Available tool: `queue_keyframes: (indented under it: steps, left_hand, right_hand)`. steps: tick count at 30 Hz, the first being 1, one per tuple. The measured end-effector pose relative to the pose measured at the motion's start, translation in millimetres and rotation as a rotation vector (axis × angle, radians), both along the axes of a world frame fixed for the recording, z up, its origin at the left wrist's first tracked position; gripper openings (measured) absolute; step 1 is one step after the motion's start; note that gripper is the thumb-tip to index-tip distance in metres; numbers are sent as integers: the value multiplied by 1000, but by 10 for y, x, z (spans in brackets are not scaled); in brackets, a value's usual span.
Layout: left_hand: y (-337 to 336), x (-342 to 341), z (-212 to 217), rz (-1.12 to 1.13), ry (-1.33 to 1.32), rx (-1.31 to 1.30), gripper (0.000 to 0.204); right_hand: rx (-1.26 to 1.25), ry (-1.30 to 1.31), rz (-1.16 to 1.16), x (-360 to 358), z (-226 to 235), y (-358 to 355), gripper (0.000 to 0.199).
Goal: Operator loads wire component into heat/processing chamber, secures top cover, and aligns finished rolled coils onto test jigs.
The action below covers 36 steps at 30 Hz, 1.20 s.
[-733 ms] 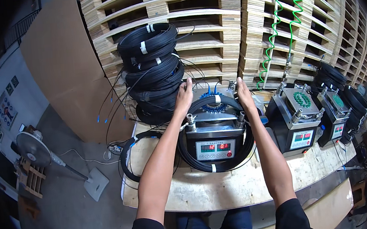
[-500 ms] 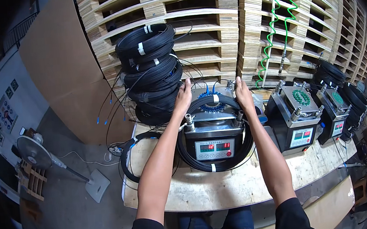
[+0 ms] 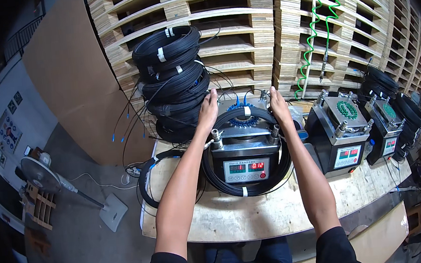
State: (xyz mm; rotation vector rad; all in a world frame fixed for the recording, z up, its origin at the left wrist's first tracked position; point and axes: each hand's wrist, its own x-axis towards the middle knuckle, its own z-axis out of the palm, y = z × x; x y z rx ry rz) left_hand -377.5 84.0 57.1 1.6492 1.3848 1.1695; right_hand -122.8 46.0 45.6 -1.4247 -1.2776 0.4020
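Observation:
A grey box-shaped machine (image 3: pixel 245 156) with a red-digit front panel stands on the wooden bench (image 3: pixel 257 212). A black cable coil (image 3: pixel 248 191) with white ties loops around it. My left hand (image 3: pixel 207 109) rests on the coil's far left side, beside the tall stack of black cable coils (image 3: pixel 173 79). My right hand (image 3: pixel 277 106) grips the coil's far right side at the machine's back. A ring of blue connectors (image 3: pixel 243 121) sits on top of the machine between both hands.
More similar machines (image 3: pixel 343 135) with coils stand along the bench to the right. Another black coil (image 3: pixel 147 179) hangs over the bench's left edge. Stacked wooden pallets (image 3: pixel 242 33) rise behind, with a green spiral hose (image 3: pixel 323 16). A floor fan (image 3: pixel 44 176) stands at left.
Both hands stay on the back of the coil; nothing has visibly shifted apart from slight head movement.

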Motion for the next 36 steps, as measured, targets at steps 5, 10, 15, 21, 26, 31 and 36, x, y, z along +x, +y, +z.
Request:
queue_keyframes:
  steps: [5, 10, 15, 21, 26, 31, 36]
  left_hand:
    - [-104, 46, 60, -26, 2, 19, 89]
    - [53, -32, -57, 19, -8, -61, 88]
    - [462, -26, -418, 184, -36, 84, 69]
    - [371, -9, -286, 6, -50, -94, 93]
    - [199, -73, -162, -28, -15, -102, 95]
    - [-64, -6, 22, -15, 50, -43, 92]
    - [-19, 16, -46, 44, 28, 14, 91]
  right_hand:
    - [-101, -67, -67, 11, 21, -56, 70]
    - [-132, -6, 3, -24, 55, -53, 73]
    - [36, 33, 47, 9, -89, 104, 70]
    - [83, 23, 38, 173, -206, 214, 63]
    - [-59, -74, -10, 97, -193, 143, 61]
    - [-69, -126, -20, 54, -58, 1, 62]
    - [48, -65, 34, 84, -169, 96, 62]
